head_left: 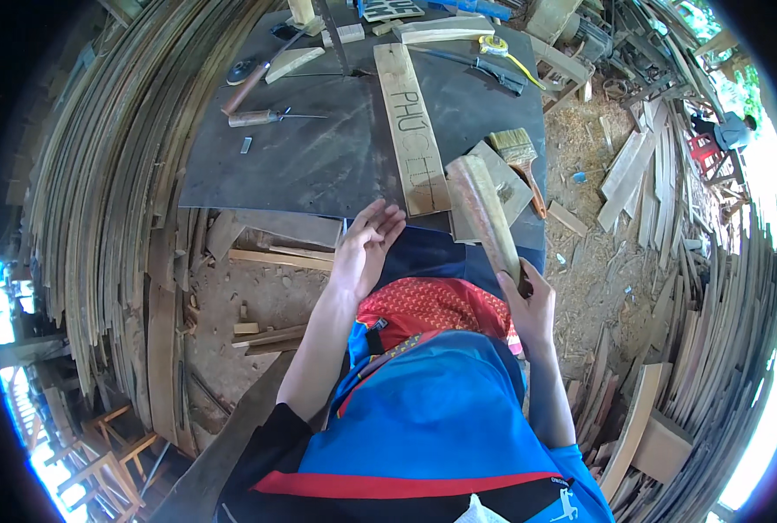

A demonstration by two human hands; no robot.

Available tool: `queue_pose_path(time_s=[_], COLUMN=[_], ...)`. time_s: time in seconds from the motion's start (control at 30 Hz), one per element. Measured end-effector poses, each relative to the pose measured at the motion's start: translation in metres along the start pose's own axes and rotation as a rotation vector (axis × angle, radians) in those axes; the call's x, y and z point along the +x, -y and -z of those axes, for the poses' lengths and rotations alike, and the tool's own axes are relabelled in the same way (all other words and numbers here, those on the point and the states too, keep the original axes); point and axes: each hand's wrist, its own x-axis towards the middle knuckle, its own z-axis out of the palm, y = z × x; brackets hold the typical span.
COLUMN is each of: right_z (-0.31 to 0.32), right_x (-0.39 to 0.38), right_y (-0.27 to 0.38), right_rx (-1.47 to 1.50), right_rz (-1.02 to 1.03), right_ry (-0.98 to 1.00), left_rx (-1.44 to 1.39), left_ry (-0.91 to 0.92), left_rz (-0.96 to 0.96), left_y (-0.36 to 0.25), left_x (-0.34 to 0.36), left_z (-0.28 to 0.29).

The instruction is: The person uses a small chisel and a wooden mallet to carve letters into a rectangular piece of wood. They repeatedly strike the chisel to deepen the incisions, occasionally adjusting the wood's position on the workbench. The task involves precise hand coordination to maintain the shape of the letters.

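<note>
My right hand (532, 305) grips the lower end of a thick wooden bar (482, 205), its upper end tilted up and to the left over the table's near right part. My left hand (369, 248) is at the table's near edge with its fingers stretched out and nothing in them. Just beyond its fingertips lies a long pale wooden board (399, 96) with drawn outline letters, running away from me. Right of the board, a flat square wooden piece (512, 187) is partly hidden behind the bar. A wide paintbrush (519, 157) rests by it.
On the dark table (318, 166) are a chisel (262, 118), a hammer (262, 77), a yellow tape measure (493, 45) and a dark-handled tool (497, 77). Stacked planks rise at left (127, 174) and right (711, 322). A person (730, 132) is at the far right.
</note>
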Motion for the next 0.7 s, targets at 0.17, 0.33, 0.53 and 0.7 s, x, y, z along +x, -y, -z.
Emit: queue_pose_path(time_s=[0.17,0.33,0.53,0.7], right_z=[0.001,0.002,0.001,-0.004], right_x=[0.000,-0.002,-0.002,-0.004], right_y=[-0.008,0.000,-0.008,-0.017], right_rx=[0.043,0.003,0.060,0.084], right_rz=[-0.039,-0.113,-0.058,-0.047], right_ry=[-0.019,0.030,0.026,0.007], left_rx=[-0.167,0.495,0.889,1.490], left_ry=[0.038,0.089,0.106,0.135], left_rz=[0.015,-0.299,-0.235,-0.755], left_y=[-0.020,-0.014,-0.037,-0.034], left_x=[0.017,0.035,0.036,0.050], left_z=[-0.009,-0.003,0.013,0.003])
